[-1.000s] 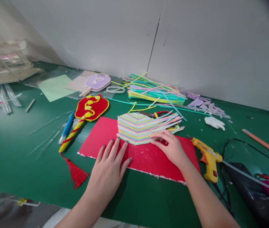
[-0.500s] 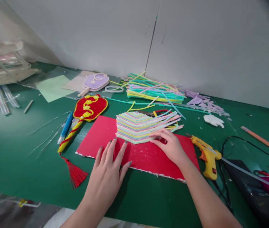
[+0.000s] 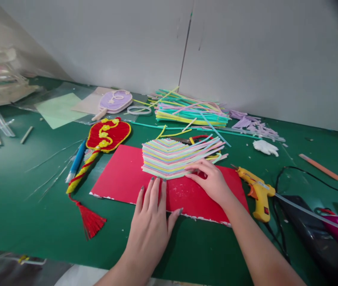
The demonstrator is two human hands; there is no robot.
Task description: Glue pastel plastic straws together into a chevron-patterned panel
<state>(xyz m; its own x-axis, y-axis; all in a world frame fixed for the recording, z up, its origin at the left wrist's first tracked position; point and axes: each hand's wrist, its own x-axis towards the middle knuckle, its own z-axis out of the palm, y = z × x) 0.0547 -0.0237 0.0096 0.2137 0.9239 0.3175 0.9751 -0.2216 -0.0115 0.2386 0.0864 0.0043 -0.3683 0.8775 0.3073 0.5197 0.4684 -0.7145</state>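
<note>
A panel of pastel pipe cleaners (image 3: 164, 157), laid side by side in V-shaped rows, lies on a red board (image 3: 112, 171) with a ragged white front edge. The loose ends fan out to the right past the board. My left hand (image 3: 151, 222) lies flat, its fingers stretched on the board and their tips touching or close to the panel's lower edge. At the panel's lower right edge, my right hand (image 3: 209, 178) pinches the lowest pipe cleaner between thumb and fingers. Red-handled pliers or scissors (image 3: 197, 139) are partly hidden behind the loose ends.
A yellow hot glue gun (image 3: 260, 192) with a cord lies right of the board. To the left are a red fan with a tassel (image 3: 107, 135) and a blue pen (image 3: 77, 161). A bundle of pipe cleaners (image 3: 191, 111) and a purple fan (image 3: 115, 101) lie behind.
My left hand has slid right along the board, its fingers closer together. My right hand keeps its pinch at the panel's edge. The whole view has shifted slightly.
</note>
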